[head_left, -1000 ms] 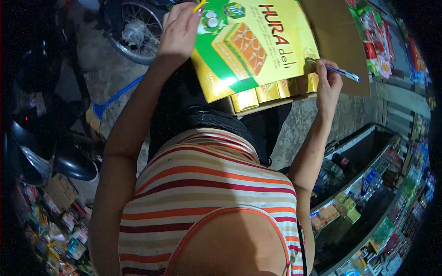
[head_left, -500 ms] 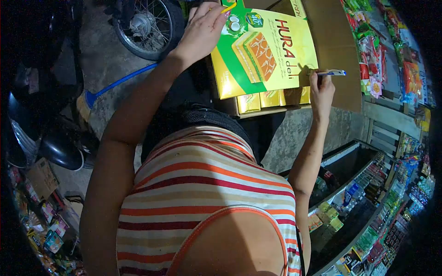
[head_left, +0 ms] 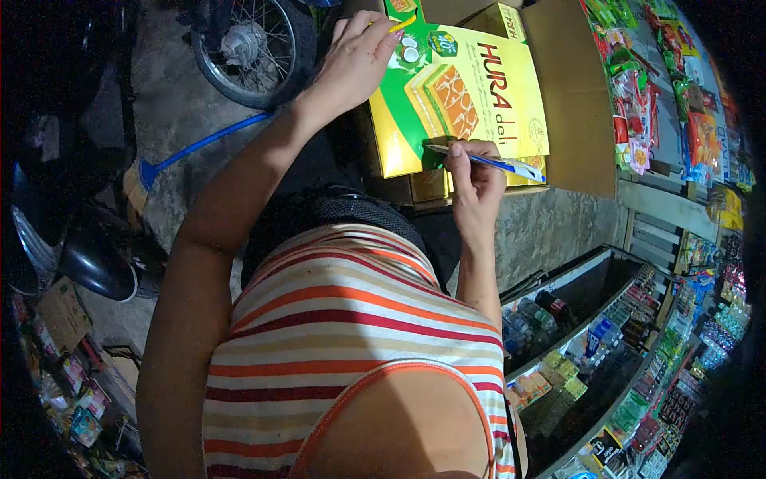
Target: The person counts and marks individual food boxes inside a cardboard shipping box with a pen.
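Note:
My left hand (head_left: 357, 68) is closed at the upper left edge of a yellow and green HURA deli box (head_left: 511, 104), with a small yellow object (head_left: 403, 25) between its fingers. What that object is cannot be made out. In my right hand (head_left: 477, 180) is a blue and white pen (head_left: 499, 164), its tip over the green lower part of the box. The box lies across an open cardboard carton (head_left: 576, 104), where more yellow boxes show.
A motorbike wheel (head_left: 254, 52) and a blue-handled broom (head_left: 199, 145) are at the upper left. Packaged goods (head_left: 638, 120) hang at the right. Below them stands a dark trough (head_left: 586, 291) with bottles (head_left: 531, 315) in it.
My right hand has moved left with the pen, from the box's right edge to its lower green part. My left hand has stayed near the upper left edge.

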`<move>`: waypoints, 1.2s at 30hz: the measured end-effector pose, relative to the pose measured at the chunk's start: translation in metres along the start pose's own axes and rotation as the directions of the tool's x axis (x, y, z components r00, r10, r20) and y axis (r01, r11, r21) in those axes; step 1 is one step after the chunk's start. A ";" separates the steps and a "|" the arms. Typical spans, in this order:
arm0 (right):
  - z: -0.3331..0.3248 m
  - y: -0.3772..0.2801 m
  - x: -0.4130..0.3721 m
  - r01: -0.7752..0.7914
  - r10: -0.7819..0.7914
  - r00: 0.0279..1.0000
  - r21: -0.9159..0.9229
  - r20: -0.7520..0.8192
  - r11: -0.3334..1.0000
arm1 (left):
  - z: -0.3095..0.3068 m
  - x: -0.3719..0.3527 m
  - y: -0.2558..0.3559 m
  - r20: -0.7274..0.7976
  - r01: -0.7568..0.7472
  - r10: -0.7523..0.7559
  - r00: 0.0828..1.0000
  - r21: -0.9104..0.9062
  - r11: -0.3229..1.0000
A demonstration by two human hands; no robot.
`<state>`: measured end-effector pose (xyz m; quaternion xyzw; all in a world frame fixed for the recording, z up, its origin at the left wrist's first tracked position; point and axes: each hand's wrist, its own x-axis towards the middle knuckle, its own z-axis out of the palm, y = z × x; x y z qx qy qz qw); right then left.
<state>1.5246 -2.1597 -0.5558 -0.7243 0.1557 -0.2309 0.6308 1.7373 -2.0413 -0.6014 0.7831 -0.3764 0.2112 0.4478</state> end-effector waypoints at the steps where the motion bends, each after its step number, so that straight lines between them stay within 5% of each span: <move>1: -0.001 0.001 -0.001 0.021 -0.019 1.000 -0.077 0.025 0.997 | 0.000 0.000 0.001 0.005 0.013 -0.013 1.000 0.004 1.000; 6: 0.001 -0.004 -0.002 0.058 -0.050 0.998 -0.243 0.042 0.968 | 0.000 -0.001 0.002 0.012 0.008 -0.008 1.000 0.014 1.000; 19: 0.001 -0.011 0.000 0.006 0.008 0.999 -0.307 0.045 0.952 | -0.004 0.002 0.004 0.039 -0.010 0.009 0.999 0.027 1.000; 28: 0.012 -0.016 0.011 0.493 -0.361 0.870 -0.562 0.336 0.664 | -0.005 0.001 0.009 0.041 0.047 -0.048 0.998 0.026 0.999; 32: 0.016 -0.018 0.008 0.445 -0.306 0.896 -0.624 0.323 0.642 | -0.008 0.002 0.010 0.080 0.058 -0.059 0.995 0.022 0.998; 33: 0.013 -0.017 0.008 0.402 -0.275 0.915 -0.615 0.296 0.678 | -0.014 0.004 0.016 0.075 0.041 -0.042 0.996 0.019 0.999; 34: 0.007 -0.025 0.004 0.240 -0.144 0.964 -0.509 0.221 0.827 | -0.028 0.010 0.033 0.062 -0.088 0.076 0.995 0.218 0.972; 35: 0.004 -0.029 0.004 0.229 -0.177 0.972 -0.438 0.155 0.869 | -0.042 0.009 0.049 0.070 -0.187 0.174 0.982 0.411 0.892; 36: 0.001 -0.032 0.002 0.216 -0.198 0.976 -0.363 0.087 0.906 | -0.041 0.012 0.051 0.074 -0.202 0.189 0.979 0.403 0.892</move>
